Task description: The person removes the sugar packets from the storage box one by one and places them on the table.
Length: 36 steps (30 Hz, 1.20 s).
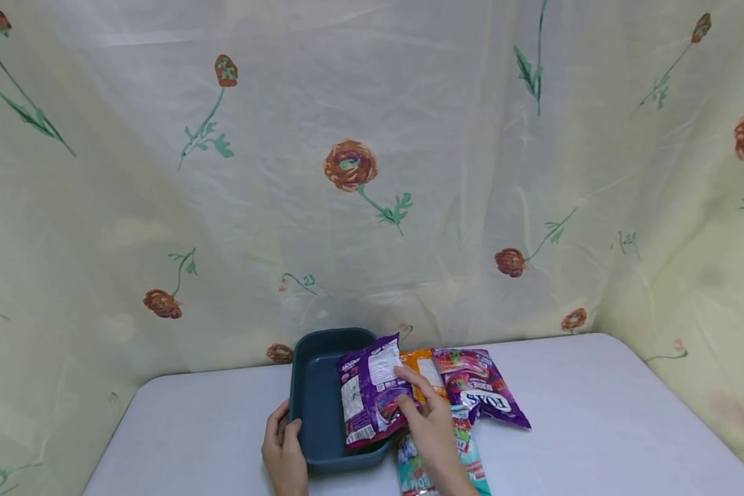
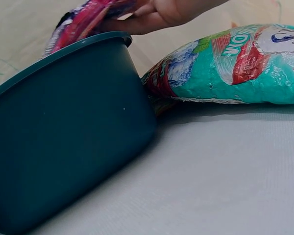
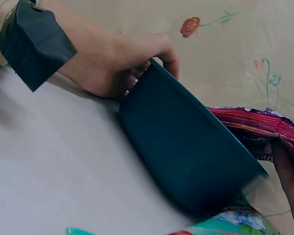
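Note:
A dark teal plastic bin [image 1: 315, 406] sits on the white table. My left hand [image 1: 284, 448] grips its left side, thumb over the rim and fingers against the outer wall, as the right wrist view also shows. With my right hand [image 1: 432, 430] I hold a purple snack bag [image 1: 368, 389] by its right side, tilted over the right part of the bin. In the left wrist view, the bag's pink underside [image 2: 85, 22] shows above the rim. A teal bag [image 2: 220, 68] lies beside the bin, partly hidden under my right forearm in the head view.
An orange bag [image 1: 423, 362] lies right of the bin, partly covered by the held bag and my hand. Further right is another purple bag [image 1: 483, 386] with berry pictures. A flowered curtain [image 1: 359, 241] hangs behind the white table [image 1: 583, 427] and along both sides.

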Tool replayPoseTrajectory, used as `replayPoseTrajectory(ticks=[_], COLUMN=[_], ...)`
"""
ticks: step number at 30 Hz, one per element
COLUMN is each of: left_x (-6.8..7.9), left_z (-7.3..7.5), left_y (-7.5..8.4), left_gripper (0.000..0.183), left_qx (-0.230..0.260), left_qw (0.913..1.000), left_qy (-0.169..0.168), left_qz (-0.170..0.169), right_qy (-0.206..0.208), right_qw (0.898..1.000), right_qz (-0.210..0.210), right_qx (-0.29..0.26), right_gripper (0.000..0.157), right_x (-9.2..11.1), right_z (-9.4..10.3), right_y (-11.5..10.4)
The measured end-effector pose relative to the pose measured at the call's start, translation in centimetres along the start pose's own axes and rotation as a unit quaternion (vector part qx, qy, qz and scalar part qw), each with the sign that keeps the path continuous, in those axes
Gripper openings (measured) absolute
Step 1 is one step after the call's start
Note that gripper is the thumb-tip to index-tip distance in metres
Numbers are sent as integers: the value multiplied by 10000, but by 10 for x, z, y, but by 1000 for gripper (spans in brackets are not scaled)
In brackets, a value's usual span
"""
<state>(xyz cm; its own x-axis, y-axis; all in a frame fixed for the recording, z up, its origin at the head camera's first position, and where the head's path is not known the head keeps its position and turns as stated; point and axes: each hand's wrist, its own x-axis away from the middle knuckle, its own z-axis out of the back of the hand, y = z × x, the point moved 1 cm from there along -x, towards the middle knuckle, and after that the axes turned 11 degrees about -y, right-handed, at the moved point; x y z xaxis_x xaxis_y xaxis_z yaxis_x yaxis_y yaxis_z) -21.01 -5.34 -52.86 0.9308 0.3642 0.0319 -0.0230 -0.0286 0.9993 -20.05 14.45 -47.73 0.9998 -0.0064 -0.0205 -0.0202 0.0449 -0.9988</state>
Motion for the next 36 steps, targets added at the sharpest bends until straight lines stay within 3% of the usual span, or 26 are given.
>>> replayPoseTrajectory(ticks=[12, 24, 36], left_x=[-6, -1, -1], left_z=[4, 5, 3], left_y=[5, 3, 0], left_gripper=[39, 39, 39], left_qx=[182, 250, 300], left_qw=[9996, 9994, 9994], left_qy=[-8, -195, -145], left_qz=[-200, -110, -81], right_qy=[-10, 251, 373], right_qw=[9998, 9968, 9927], right_qz=[118, -484, -548], right_qx=[-143, -584, -1005], right_gripper=[39, 40, 42], right_x=[0, 6, 10], right_z=[9, 23, 33], right_y=[2, 3, 7])
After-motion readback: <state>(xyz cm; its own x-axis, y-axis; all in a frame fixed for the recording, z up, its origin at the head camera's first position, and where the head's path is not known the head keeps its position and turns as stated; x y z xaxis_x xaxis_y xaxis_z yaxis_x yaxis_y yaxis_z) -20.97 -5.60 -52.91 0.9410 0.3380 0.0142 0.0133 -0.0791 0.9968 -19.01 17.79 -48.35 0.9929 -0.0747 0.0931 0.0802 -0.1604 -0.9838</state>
